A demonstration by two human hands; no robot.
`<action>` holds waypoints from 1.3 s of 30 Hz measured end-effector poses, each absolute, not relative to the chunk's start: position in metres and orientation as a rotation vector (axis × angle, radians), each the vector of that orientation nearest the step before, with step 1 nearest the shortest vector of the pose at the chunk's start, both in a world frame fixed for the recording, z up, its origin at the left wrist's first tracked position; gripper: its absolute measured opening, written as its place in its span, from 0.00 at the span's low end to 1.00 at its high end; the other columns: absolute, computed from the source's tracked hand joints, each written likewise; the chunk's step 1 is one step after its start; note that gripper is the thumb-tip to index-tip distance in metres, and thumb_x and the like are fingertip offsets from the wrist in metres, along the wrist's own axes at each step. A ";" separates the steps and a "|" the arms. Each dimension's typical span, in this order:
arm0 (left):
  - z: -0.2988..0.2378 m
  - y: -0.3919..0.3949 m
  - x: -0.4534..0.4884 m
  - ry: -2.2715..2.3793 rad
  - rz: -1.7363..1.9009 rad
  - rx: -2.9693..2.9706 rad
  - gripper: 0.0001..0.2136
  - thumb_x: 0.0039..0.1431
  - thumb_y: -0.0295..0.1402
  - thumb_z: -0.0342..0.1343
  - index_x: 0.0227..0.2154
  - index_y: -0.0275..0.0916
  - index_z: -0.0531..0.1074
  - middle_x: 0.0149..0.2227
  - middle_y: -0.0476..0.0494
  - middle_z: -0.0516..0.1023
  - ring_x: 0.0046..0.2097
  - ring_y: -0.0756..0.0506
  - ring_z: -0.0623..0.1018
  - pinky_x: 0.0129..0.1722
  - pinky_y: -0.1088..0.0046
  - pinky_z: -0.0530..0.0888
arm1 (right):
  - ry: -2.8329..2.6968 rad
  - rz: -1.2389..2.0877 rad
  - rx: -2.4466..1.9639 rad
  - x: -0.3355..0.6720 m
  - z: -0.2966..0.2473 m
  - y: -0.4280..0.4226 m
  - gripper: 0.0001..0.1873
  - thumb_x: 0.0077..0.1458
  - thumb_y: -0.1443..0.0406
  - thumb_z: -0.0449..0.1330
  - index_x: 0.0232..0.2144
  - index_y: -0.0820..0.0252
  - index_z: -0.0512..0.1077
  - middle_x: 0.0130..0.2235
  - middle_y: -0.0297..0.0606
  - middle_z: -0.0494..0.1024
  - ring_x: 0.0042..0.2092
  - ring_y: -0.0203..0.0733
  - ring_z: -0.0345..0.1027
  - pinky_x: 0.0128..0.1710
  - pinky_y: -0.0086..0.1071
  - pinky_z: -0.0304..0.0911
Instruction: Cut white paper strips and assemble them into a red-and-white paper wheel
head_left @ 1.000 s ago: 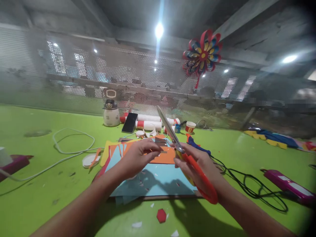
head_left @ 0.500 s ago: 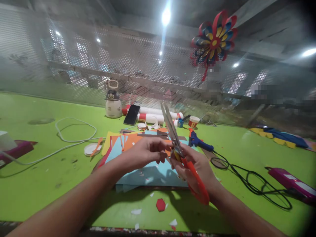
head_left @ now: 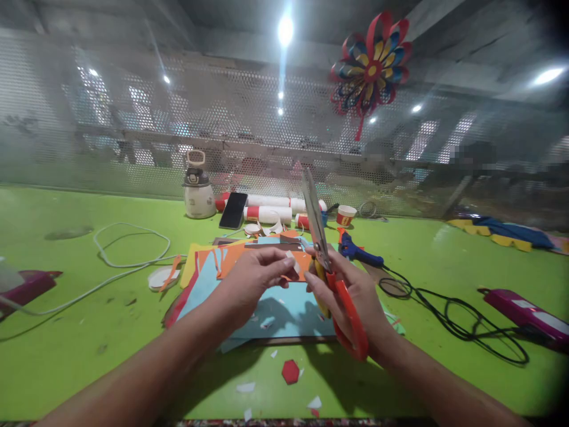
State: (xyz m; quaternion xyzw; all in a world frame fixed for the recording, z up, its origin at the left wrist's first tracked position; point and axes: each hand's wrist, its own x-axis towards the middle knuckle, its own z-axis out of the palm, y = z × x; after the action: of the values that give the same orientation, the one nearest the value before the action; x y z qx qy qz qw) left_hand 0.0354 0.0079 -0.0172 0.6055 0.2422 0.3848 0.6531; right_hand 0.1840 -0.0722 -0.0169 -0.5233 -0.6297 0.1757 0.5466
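Observation:
My right hand (head_left: 355, 296) grips orange-handled scissors (head_left: 331, 273), their blades closed and pointing up and away. My left hand (head_left: 255, 279) pinches a small white paper scrap (head_left: 291, 261) between thumb and fingertips, just left of the blades. Both hands hover over a stack of coloured paper sheets (head_left: 284, 311), light blue on top with orange and yellow behind. A small red hexagon cutout (head_left: 290, 372) and white paper bits lie on the green table (head_left: 89, 320) near the front edge.
A blue glue gun (head_left: 360, 254) with a black cable (head_left: 453, 314) lies to the right. Further right is a magenta device (head_left: 524, 314). A white cable (head_left: 124, 261), tape roll (head_left: 162, 277), phone (head_left: 233, 210), white jug (head_left: 198, 190) and paper rolls (head_left: 267, 213) sit behind. A perforated screen carries a paper flower (head_left: 371, 65).
The scissor blades have closed and tilted more upright. My left hand now shows a small white scrap in its fingertips and sits slightly apart from the blades. The view shifted a little.

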 end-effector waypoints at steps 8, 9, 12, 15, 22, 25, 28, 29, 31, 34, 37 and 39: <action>0.008 0.043 0.001 0.632 1.287 1.172 0.07 0.48 0.33 0.59 0.22 0.34 0.70 0.24 0.45 0.74 0.30 0.50 0.74 0.30 0.75 0.69 | -1.898 0.605 -1.310 0.198 -0.016 -0.075 0.21 0.58 0.48 0.46 0.36 0.57 0.65 0.26 0.33 0.66 0.25 0.37 0.58 0.24 0.29 0.57; 0.009 0.045 -0.001 0.627 1.324 1.143 0.07 0.48 0.32 0.59 0.22 0.34 0.70 0.24 0.45 0.74 0.29 0.50 0.74 0.30 0.76 0.69 | -1.904 0.613 -1.324 0.198 -0.019 -0.075 0.22 0.58 0.47 0.44 0.35 0.57 0.65 0.24 0.33 0.66 0.24 0.37 0.59 0.24 0.30 0.57; 0.007 0.050 -0.003 0.609 1.381 1.110 0.05 0.47 0.30 0.59 0.22 0.35 0.68 0.23 0.47 0.73 0.30 0.50 0.76 0.32 0.74 0.70 | -1.926 0.592 -1.393 0.197 -0.027 -0.076 0.24 0.59 0.47 0.42 0.35 0.58 0.66 0.24 0.33 0.66 0.24 0.37 0.60 0.25 0.30 0.56; 0.003 0.053 0.000 0.590 1.391 1.097 0.06 0.47 0.29 0.59 0.21 0.35 0.67 0.22 0.48 0.73 0.30 0.49 0.76 0.36 0.72 0.72 | -1.979 0.490 -1.446 0.195 -0.030 -0.078 0.25 0.57 0.46 0.44 0.38 0.59 0.67 0.24 0.33 0.67 0.25 0.38 0.59 0.25 0.30 0.54; -0.004 0.041 0.016 0.533 1.377 1.071 0.07 0.48 0.32 0.59 0.23 0.35 0.68 0.23 0.48 0.73 0.28 0.50 0.75 0.36 0.69 0.73 | -1.976 0.431 -1.429 0.188 -0.024 -0.082 0.19 0.58 0.51 0.47 0.34 0.58 0.68 0.26 0.34 0.69 0.27 0.37 0.60 0.27 0.29 0.55; -0.006 0.035 0.020 0.510 1.404 1.049 0.07 0.49 0.32 0.58 0.23 0.35 0.68 0.23 0.49 0.73 0.28 0.51 0.74 0.34 0.71 0.73 | -1.991 0.427 -1.387 0.186 -0.021 -0.084 0.17 0.59 0.53 0.48 0.35 0.58 0.69 0.27 0.34 0.70 0.27 0.37 0.61 0.27 0.28 0.56; -0.006 0.032 0.022 0.497 1.419 1.033 0.07 0.50 0.32 0.58 0.24 0.34 0.68 0.23 0.47 0.74 0.28 0.50 0.74 0.34 0.72 0.72 | -1.972 0.435 -1.368 0.186 -0.022 -0.083 0.16 0.59 0.54 0.49 0.38 0.59 0.69 0.26 0.33 0.70 0.26 0.36 0.61 0.26 0.27 0.56; -0.006 0.032 0.022 0.495 1.424 1.031 0.07 0.50 0.32 0.58 0.24 0.34 0.68 0.24 0.47 0.74 0.28 0.50 0.74 0.34 0.72 0.72 | -1.962 0.434 -1.362 0.187 -0.024 -0.083 0.17 0.59 0.54 0.49 0.39 0.59 0.69 0.26 0.33 0.71 0.27 0.36 0.61 0.26 0.27 0.56; -0.006 0.032 0.023 0.495 1.432 1.032 0.07 0.51 0.32 0.57 0.24 0.34 0.69 0.24 0.47 0.74 0.27 0.50 0.73 0.34 0.72 0.72 | -1.957 0.427 -1.346 0.187 -0.028 -0.081 0.18 0.59 0.54 0.48 0.39 0.58 0.70 0.27 0.33 0.71 0.27 0.37 0.63 0.27 0.27 0.57; -0.006 0.031 0.024 0.506 1.433 1.024 0.07 0.50 0.32 0.58 0.24 0.34 0.69 0.24 0.46 0.74 0.27 0.50 0.73 0.33 0.71 0.72 | -1.945 0.419 -1.337 0.189 -0.034 -0.080 0.20 0.58 0.52 0.47 0.40 0.58 0.71 0.29 0.35 0.74 0.29 0.39 0.66 0.28 0.28 0.60; -0.007 0.030 0.026 0.515 1.431 0.996 0.07 0.50 0.32 0.58 0.24 0.34 0.69 0.24 0.45 0.74 0.28 0.49 0.74 0.34 0.70 0.72 | -1.898 0.406 -1.384 0.190 -0.038 -0.080 0.23 0.57 0.50 0.48 0.41 0.58 0.71 0.28 0.35 0.75 0.29 0.39 0.67 0.29 0.28 0.61; -0.008 0.029 0.027 0.512 1.439 0.986 0.07 0.50 0.32 0.58 0.24 0.34 0.69 0.24 0.45 0.73 0.28 0.49 0.74 0.35 0.69 0.72 | -1.898 0.388 -1.427 0.190 -0.040 -0.080 0.24 0.57 0.48 0.48 0.41 0.59 0.71 0.25 0.35 0.74 0.26 0.39 0.66 0.28 0.29 0.61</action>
State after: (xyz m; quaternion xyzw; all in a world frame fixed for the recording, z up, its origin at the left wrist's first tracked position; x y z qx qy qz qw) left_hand 0.0268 0.0293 -0.0075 0.4280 0.2221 0.6243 0.6146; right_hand 0.1902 -0.0797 -0.0400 -0.5533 -0.7362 0.1506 0.3596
